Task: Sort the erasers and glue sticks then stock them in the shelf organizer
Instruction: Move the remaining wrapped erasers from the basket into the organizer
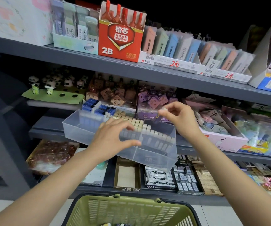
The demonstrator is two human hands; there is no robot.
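- The clear organizer [76, 128] sits tilted on the middle shelf, jutting out over its front edge.
- Inside it, blue erasers [99, 108] stand at the back left; tan erasers [136, 123] fill rows to their right.
- The left hand [113, 136] hovers over the organizer's front wall, fingers spread and curved, gripping nothing.
- The right hand [178, 116], above the organizer's right end, pinches a small pale eraser [165, 109] between thumb and fingertips.
- A green basket [131, 209] lies below the organizer.

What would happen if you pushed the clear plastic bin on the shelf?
The clear bin would probably slide easily, since its plastic looks smooth. It juts past the shelf edge, so it might tip forward. The erasers stand packed at the back, which may help steady it; the left hand touches its divider.
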